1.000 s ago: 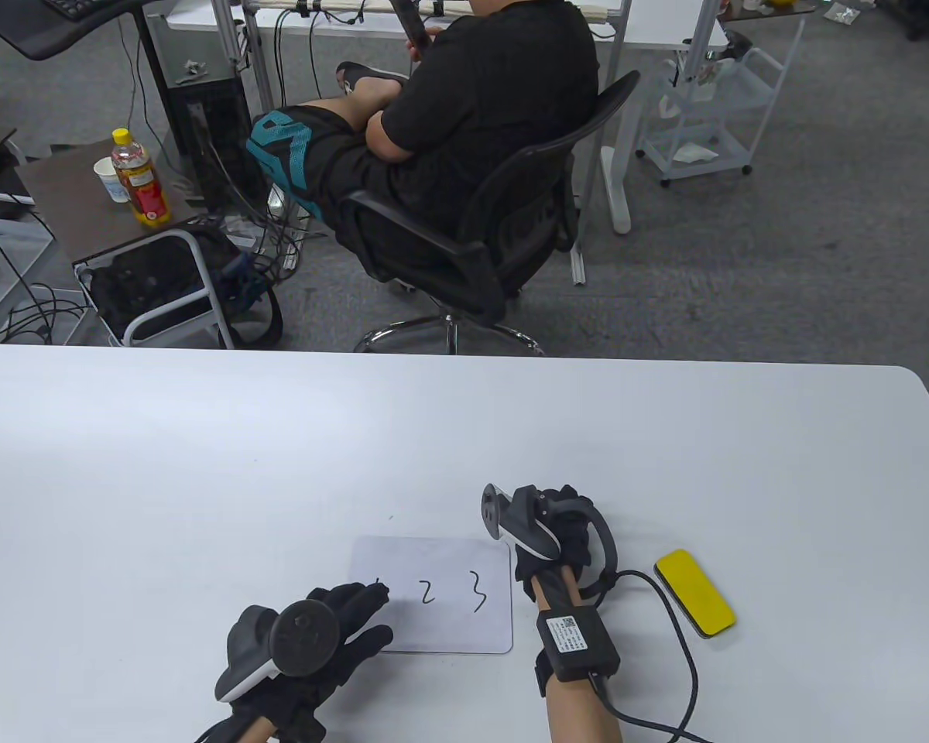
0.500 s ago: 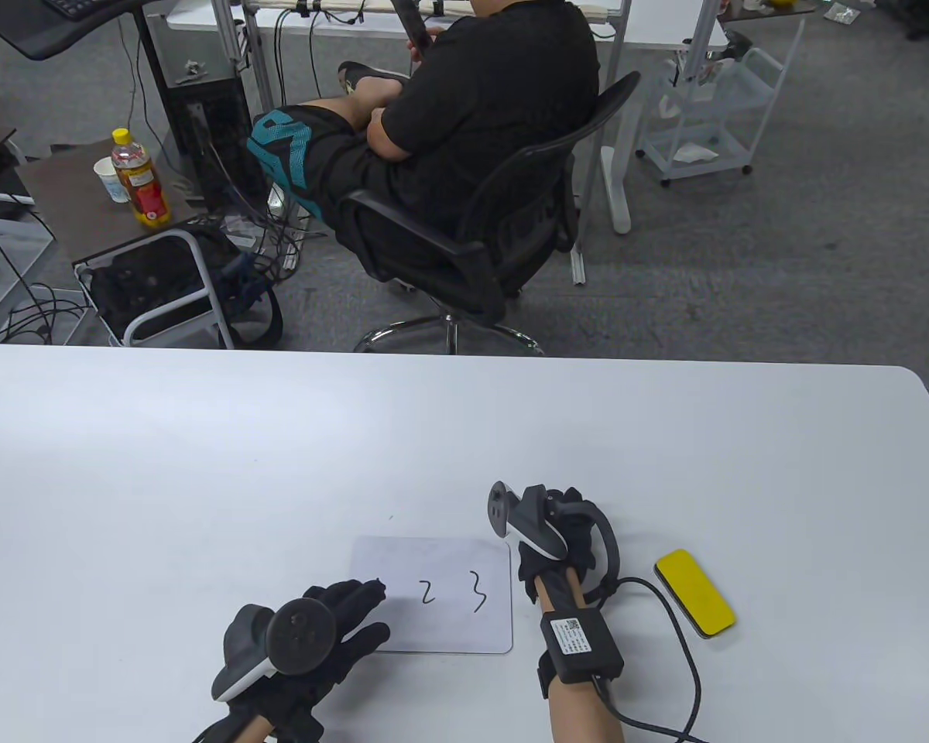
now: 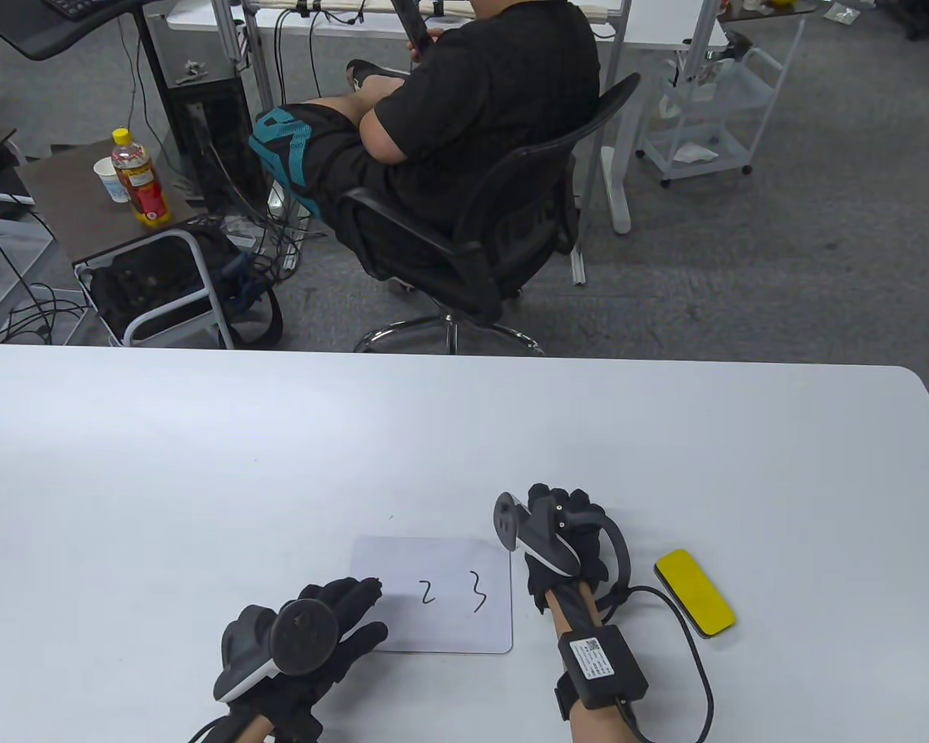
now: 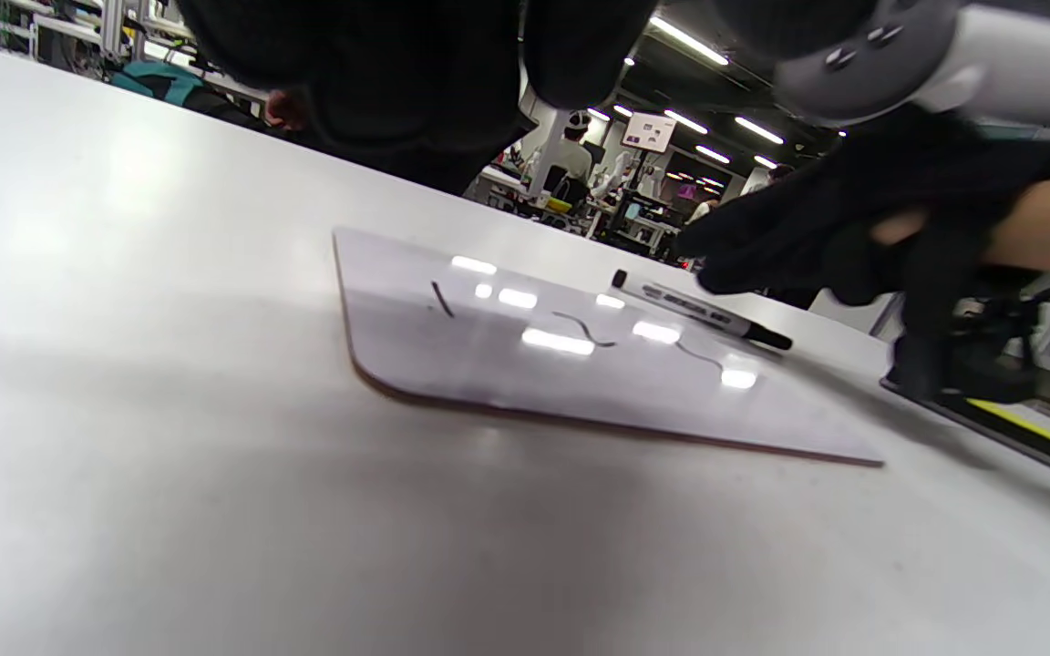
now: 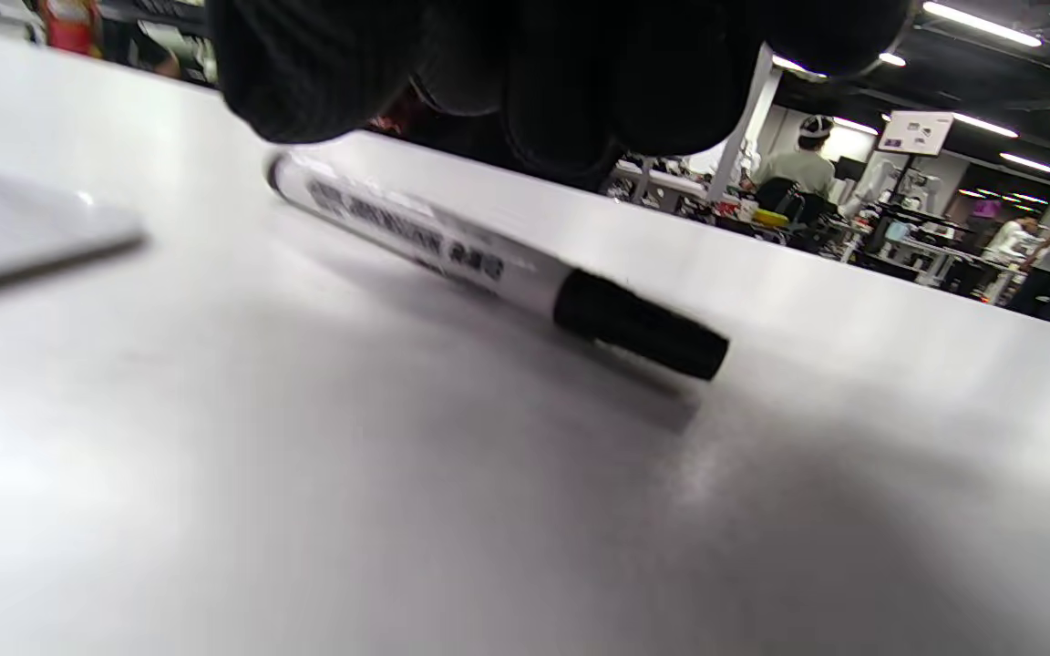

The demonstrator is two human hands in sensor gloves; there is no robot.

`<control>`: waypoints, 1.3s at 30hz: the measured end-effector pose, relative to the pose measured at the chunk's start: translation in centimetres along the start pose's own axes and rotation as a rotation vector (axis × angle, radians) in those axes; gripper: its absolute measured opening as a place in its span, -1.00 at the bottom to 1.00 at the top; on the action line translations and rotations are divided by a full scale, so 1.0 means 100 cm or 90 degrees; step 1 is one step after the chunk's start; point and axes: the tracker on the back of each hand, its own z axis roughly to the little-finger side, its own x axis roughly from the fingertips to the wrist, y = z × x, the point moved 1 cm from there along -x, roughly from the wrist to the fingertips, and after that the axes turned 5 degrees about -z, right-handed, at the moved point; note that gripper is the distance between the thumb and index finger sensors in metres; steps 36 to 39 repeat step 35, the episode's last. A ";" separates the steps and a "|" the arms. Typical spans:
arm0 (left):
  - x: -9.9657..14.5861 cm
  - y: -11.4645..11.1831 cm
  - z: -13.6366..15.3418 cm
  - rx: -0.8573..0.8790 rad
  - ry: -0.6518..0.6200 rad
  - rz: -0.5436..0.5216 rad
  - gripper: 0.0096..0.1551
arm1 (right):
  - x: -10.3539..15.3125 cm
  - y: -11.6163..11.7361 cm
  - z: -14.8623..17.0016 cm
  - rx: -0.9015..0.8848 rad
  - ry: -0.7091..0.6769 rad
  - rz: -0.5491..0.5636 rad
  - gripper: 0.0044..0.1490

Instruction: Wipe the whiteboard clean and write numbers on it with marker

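Observation:
The small whiteboard [image 3: 441,611] lies flat on the table with 1, 2 and 3 written on it in black; the left wrist view shows the whiteboard [image 4: 580,364] too. My left hand [image 3: 352,607] rests with straight fingers on its near left corner, beside the 1. My right hand [image 3: 569,511] hovers just right of the board's far right corner. The capped marker [image 5: 488,264] lies on the table under its fingers [image 5: 534,73], which hang above it without gripping. From the left wrist, the marker [image 4: 698,310] lies just past the board. In the table view my right hand hides it.
A yellow eraser with a black base [image 3: 694,592] lies to the right of my right wrist, whose cable loops beside it. Beyond the table's far edge a person sits in an office chair [image 3: 464,263]. Carts and desks stand further back.
My right hand has drawn back toward the near edge and slightly right, away from the marker. My left hand stays on the board's corner.

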 end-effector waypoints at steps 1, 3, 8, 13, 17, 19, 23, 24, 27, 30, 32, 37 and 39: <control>0.000 0.000 -0.001 -0.014 0.001 -0.003 -0.21 | 0.012 -0.004 0.001 -0.017 -0.014 0.012 -0.19; 0.001 -0.001 -0.002 -0.037 0.002 -0.011 -0.19 | 0.032 -0.011 0.003 -0.043 -0.039 0.035 -0.18; 0.002 -0.002 -0.007 -0.088 0.008 -0.039 -0.14 | 0.081 -0.025 0.004 -0.105 -0.086 0.101 -0.16; 0.006 -0.001 -0.013 -0.146 0.011 -0.088 -0.09 | 0.117 -0.029 -0.006 -0.140 -0.128 0.135 -0.17; 0.006 -0.003 -0.017 -0.225 0.014 -0.107 -0.06 | 0.134 -0.019 -0.020 -0.129 -0.149 0.176 -0.11; 0.005 -0.007 -0.018 -0.258 0.027 -0.085 -0.04 | 0.136 -0.011 -0.026 -0.080 -0.143 0.143 -0.01; 0.003 -0.012 -0.017 -0.278 0.036 -0.050 0.02 | 0.136 0.006 -0.030 -0.031 -0.132 0.063 0.13; 0.003 -0.013 -0.017 -0.280 0.038 -0.048 0.02 | 0.136 0.008 -0.030 -0.026 -0.132 0.049 0.14; 0.002 -0.013 -0.017 -0.290 0.042 -0.048 0.03 | 0.136 0.016 -0.033 -0.011 -0.135 0.000 0.15; 0.003 -0.014 -0.017 -0.288 0.043 -0.045 0.03 | 0.135 0.019 -0.036 -0.008 -0.141 -0.019 0.14; 0.003 -0.014 -0.017 -0.292 0.043 -0.043 0.03 | 0.136 0.020 -0.038 -0.006 -0.145 -0.020 0.14; 0.003 -0.013 -0.018 -0.294 0.043 -0.041 0.03 | 0.136 0.021 -0.039 -0.007 -0.150 -0.027 0.13; 0.003 -0.013 -0.018 -0.294 0.043 -0.041 0.03 | 0.136 0.021 -0.039 -0.007 -0.150 -0.027 0.13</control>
